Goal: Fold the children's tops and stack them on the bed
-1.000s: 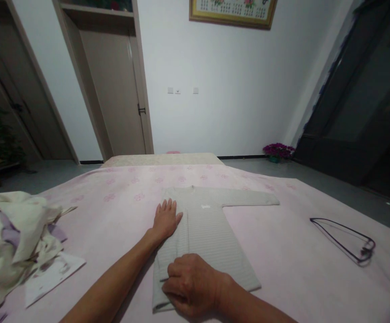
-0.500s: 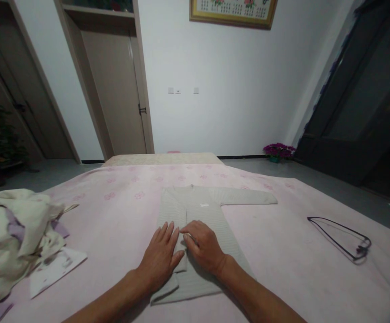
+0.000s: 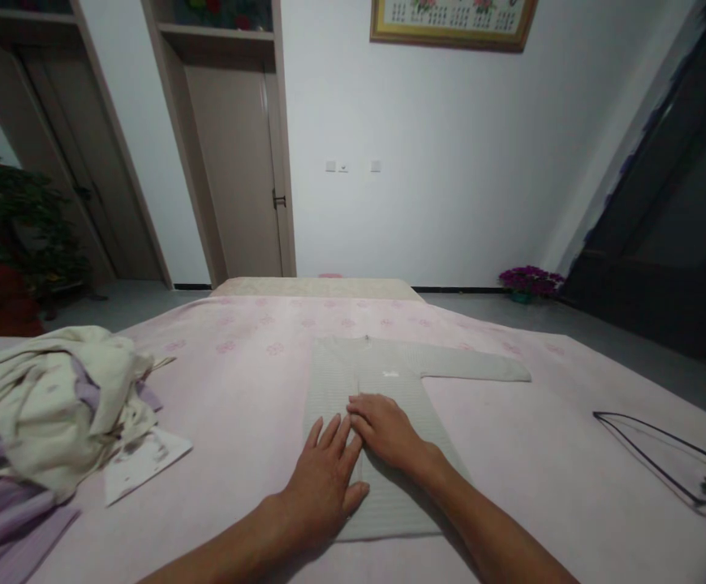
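A pale grey-green ribbed long-sleeved top [image 3: 398,418] lies flat, its neck end pointing away from me. One sleeve [image 3: 480,367] stretches out to the right, while the left side is folded inward over the body. My left hand [image 3: 332,470] rests palm down on this folded side, fingers spread, hiding part of the lower left edge. Lying on the middle of the top, my right hand [image 3: 386,430] has its fingers stretched toward the left, close to the left fingertips. Neither hand grips the cloth as far as I can see.
The top lies on a pink flowered bed cover [image 3: 231,422]. Heaped cream and lilac cloth [image 3: 79,405] sits at the left, beside a white printed sheet [image 3: 149,462]. A black clothes hanger [image 3: 663,462] lies on the right. Beyond the bed stands a purple-flowered plant [image 3: 529,281].
My view has turned left, shifting everything rightward in the picture. Both hands stay on the top. The folded cuff and lower left corner seen before no longer show beside my left hand.
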Available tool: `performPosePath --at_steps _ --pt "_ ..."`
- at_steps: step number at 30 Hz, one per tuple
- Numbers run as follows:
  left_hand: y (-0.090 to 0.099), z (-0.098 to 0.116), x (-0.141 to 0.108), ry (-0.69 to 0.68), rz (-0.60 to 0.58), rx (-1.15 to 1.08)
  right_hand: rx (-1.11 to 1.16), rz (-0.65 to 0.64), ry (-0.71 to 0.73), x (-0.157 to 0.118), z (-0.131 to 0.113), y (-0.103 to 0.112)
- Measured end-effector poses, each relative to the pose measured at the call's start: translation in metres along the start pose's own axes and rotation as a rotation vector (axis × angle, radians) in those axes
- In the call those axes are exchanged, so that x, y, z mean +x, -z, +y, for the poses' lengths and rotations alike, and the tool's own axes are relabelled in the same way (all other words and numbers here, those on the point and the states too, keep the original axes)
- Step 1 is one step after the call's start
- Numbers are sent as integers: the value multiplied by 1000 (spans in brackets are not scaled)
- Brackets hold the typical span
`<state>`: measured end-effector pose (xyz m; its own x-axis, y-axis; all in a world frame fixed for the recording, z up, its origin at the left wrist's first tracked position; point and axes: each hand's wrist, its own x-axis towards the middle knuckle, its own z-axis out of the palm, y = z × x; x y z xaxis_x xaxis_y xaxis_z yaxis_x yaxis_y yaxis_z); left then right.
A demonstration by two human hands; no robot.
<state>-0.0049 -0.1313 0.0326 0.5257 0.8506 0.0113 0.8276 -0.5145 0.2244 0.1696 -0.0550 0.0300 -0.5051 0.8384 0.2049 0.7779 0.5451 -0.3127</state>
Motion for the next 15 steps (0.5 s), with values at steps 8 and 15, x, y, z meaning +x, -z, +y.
performPosePath --at_steps 8,15 --pt "2 -2 -1 -7 -33 -70 -202 54 -164 99 -1 4" --pt "5 -7 -1 -102 -43 -86 -190 -34 25 155 -9 -28"
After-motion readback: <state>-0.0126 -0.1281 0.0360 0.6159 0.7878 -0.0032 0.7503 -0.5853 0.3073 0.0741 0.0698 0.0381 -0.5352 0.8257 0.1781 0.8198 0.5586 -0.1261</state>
